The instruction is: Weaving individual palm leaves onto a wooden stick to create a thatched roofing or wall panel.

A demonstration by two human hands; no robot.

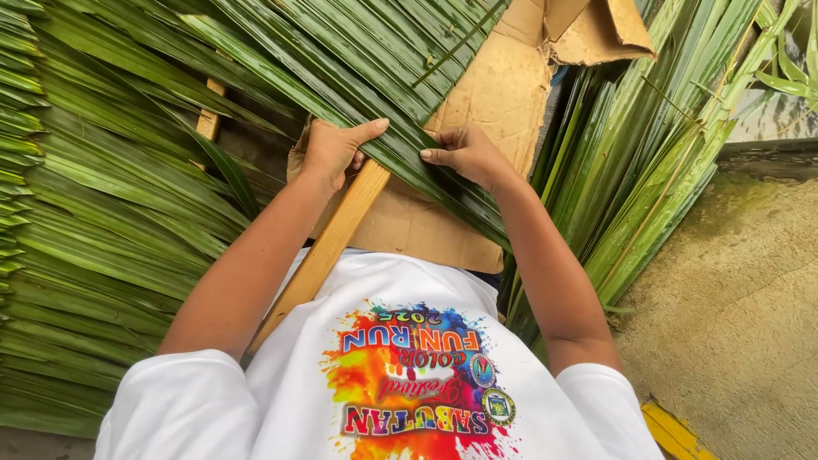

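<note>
Your left hand (334, 151) sits at the upper end of a wooden stick (324, 255), its fingers curled down around the stick and the edge of the leaves while the thumb stretches out flat to the right along a long green palm leaf (400, 140); your right hand (467, 155) lies just beside it, well apart from nothing, with the fingers bent and the fingertips pressing down on the same leaf, thumb pointing back toward your left; the two thumbs nearly meet over the leaf but do not touch; neither hand is wide open, both are half closed and bearing on the leaf rather than lifting it; the leaf runs slantwise from the upper left down to the lower right, lying across the stick and over a sheet of brown cardboard (503, 94) that shows beneath and above your hands; the stick slants from under your left hand down toward your white printed shirt (281, 383); to your left a broad layer of palm leaves (102, 221) lies side by side in rows, with a second bit of wood (207, 119) peeping between them; to your right a loose bundle of paler leaves (656, 162) leans over a rough concrete floor (733, 315); a yellow strip (677, 430) shows at the bottom right.
</note>
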